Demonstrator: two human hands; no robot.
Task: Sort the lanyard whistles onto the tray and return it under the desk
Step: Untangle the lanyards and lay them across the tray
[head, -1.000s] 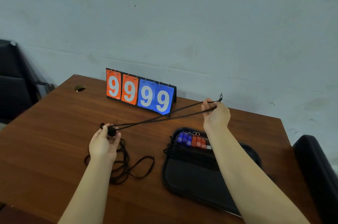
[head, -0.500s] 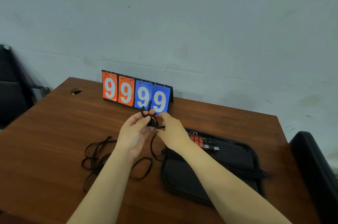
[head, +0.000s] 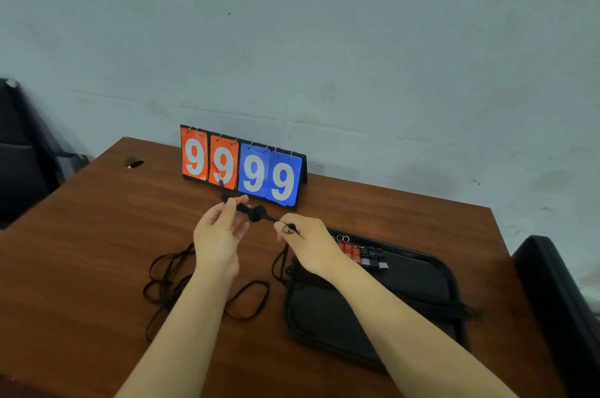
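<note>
A black lanyard whistle (head: 252, 211) with its cord bunched up hangs in the air between my hands, just in front of the scoreboard. My left hand (head: 219, 237) pinches its left end and my right hand (head: 306, 243) pinches the cord's right end. The black tray (head: 418, 287) lies on the desk at the right, under my right forearm. A row of whistles (head: 362, 253), red and black, lies along the tray's far edge with their cords across it. Loose black lanyards (head: 168, 280) lie tangled on the desk under my left arm.
A flip scoreboard (head: 242, 167) showing 9999 stands at the desk's back edge by the wall. A cable hole (head: 133, 163) is at the back left corner. Black chairs stand at the left (head: 19, 154) and right (head: 558, 310) of the wooden desk (head: 81, 235).
The cord was stretched wide between my hands; my hands then came together in front of the scoreboard, and the cord is now gathered into a short bundle between them.
</note>
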